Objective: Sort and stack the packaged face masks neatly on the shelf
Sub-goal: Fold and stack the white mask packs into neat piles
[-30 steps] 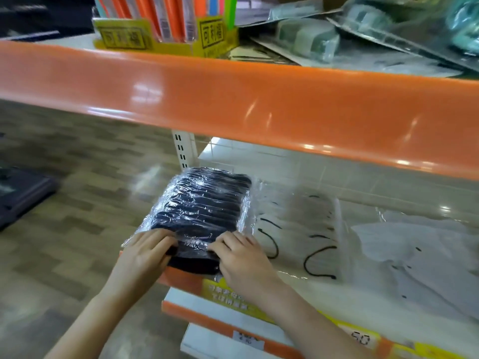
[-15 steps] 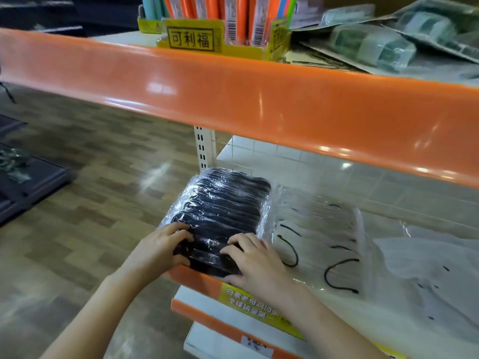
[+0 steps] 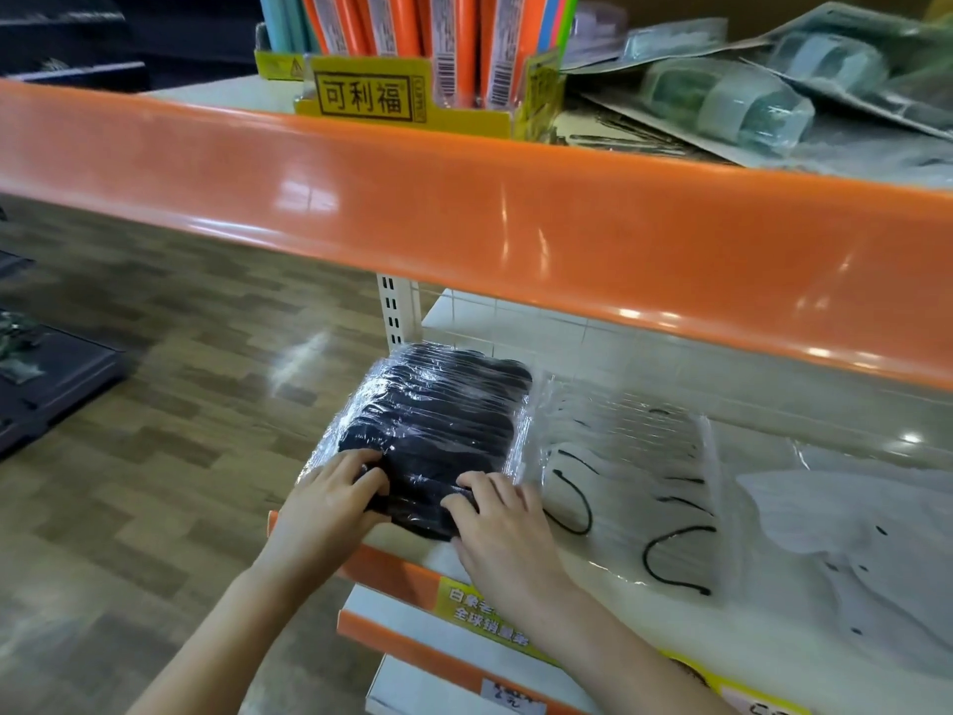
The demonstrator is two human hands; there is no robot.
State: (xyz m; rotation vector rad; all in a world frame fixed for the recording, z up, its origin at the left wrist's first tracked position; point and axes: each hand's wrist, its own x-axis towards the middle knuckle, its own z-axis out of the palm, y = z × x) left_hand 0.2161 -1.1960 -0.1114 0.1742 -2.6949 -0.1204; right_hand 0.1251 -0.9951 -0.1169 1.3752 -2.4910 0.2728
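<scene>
Now my hands have barely shifted over the last second: both stay clamped on the near end of the stack of black masks (image 3: 438, 415), while my head has tipped so the shelf (image 3: 644, 369) sits lower and closer in view. My left hand (image 3: 330, 503) curls its fingers round the stack's near left corner, and my right hand (image 3: 503, 518) presses curled fingers onto its near right corner. The stack, wrapped in clear film, lies at the left end of the lower shelf, its near edge reaching the orange front lip. Since it has hardly moved, I judge I am squaring it up rather than carrying it anywhere. Just beside it on the right lie the clear packets with black ear loops (image 3: 634, 487), flat and overlapping the stack's loose film, and further right the pale masks (image 3: 845, 528) are spread loosely. Those look unsorted to me, so most of the work remains.
</scene>
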